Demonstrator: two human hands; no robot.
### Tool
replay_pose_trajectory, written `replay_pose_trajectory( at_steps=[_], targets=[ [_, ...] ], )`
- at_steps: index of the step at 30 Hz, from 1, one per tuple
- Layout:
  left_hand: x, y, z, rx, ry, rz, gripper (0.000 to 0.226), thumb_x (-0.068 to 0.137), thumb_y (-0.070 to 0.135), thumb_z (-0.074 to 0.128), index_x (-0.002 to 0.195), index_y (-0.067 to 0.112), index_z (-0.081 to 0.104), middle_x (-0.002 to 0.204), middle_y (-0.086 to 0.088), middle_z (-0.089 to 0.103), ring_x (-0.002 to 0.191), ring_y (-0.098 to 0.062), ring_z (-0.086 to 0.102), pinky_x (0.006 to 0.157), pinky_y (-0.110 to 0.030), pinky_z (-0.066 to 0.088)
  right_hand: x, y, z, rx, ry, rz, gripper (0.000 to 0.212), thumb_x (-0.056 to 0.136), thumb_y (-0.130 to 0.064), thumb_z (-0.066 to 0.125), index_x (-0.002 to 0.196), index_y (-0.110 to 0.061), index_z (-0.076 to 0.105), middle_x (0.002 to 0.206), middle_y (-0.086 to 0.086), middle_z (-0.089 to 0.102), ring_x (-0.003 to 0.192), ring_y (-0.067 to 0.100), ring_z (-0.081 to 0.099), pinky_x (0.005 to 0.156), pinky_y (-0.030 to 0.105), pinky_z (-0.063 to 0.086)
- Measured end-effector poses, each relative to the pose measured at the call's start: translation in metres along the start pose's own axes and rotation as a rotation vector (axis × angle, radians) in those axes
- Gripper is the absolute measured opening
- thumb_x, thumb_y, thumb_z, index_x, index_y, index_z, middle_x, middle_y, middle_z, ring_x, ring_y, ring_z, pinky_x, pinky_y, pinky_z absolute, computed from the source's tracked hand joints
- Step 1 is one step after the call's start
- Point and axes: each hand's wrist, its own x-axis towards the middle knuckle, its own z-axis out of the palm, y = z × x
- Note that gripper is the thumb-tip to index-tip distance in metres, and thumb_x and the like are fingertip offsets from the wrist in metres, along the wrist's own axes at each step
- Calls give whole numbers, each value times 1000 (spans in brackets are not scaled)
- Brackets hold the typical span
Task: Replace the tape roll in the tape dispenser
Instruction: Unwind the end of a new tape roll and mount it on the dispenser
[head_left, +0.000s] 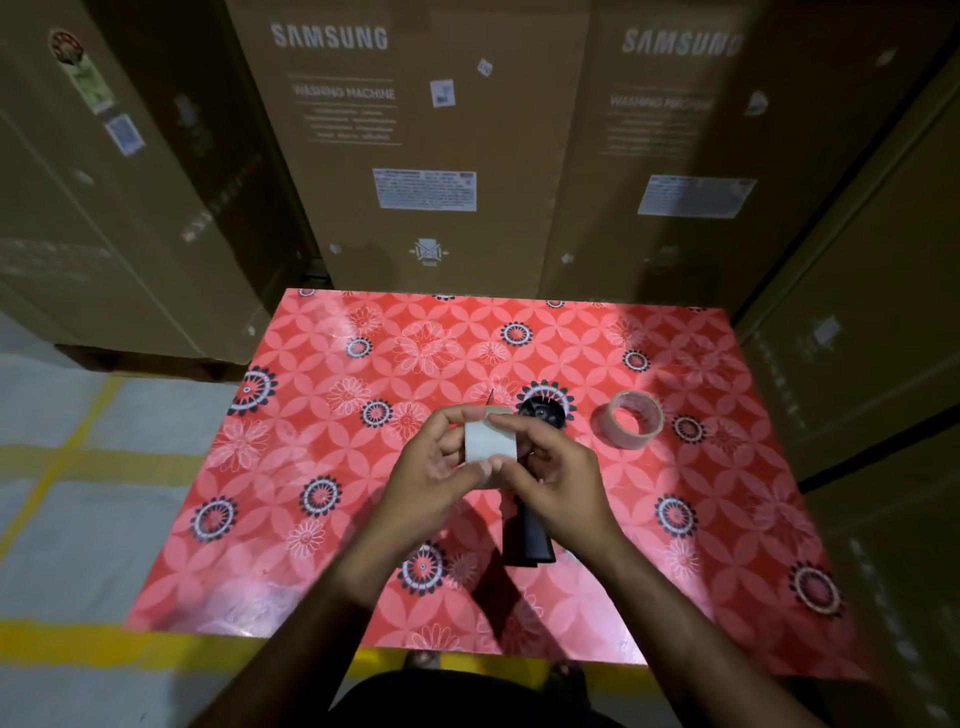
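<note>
Over the red flowered table (363, 467), the left hand (431, 467) and right hand (561, 483) meet, both pinching a pale tape roll (488, 439) seen edge-on between their fingertips. Under the hands lies the black tape dispenser (532, 535), its handle pointing toward the person. A second, clear tape roll (628, 418) lies flat on the table to the right, well apart from the hands, and tall cardboard boxes (415, 145) stand behind.

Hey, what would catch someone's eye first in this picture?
The red floral table cover fills the middle. Above its centre, both hands, left hand and right hand, hold a pale tape roll over a black tape dispenser. A second tape roll lies flat to the right.
</note>
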Motion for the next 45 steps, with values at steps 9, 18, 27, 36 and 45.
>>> replay_pose_trajectory(
  at_steps=[9,18,27,36,45],
  targets=[
    [-7,-2,7,208,153,127,19,86,7,73,102,19,73,87,-6,77,84,-22,73,76,-44,57,-8,-7,-12,35,35,-26,27,88,-20,70,115,-22,76,96,1,70,81,20,65,69,38,53],
    [-14,-3,14,255,104,122,40,88,-7,68,123,12,67,86,17,74,89,4,67,77,-14,51,-8,-7,-20,78,47,21,24,88,-17,73,111,-23,78,103,1,74,92,21,70,80,41,56],
    [-13,-7,16,248,123,154,31,86,1,74,113,17,73,87,1,78,81,-13,71,73,-26,56,-11,-14,-16,87,78,58,18,95,-15,69,109,-20,78,107,-6,78,103,16,72,89,48,57],
    [-21,-8,19,227,218,192,23,86,2,73,97,22,77,90,6,79,83,-8,73,71,-20,55,-17,-19,-20,79,60,69,13,89,-21,74,101,-25,80,93,-3,78,82,25,71,72,48,56],
    [-23,-9,17,244,193,165,30,83,4,76,106,24,76,88,9,76,82,-7,70,73,-22,54,-20,-21,-25,39,-31,67,21,90,-11,71,105,-24,80,97,-4,77,89,19,71,79,43,56]
  ],
)
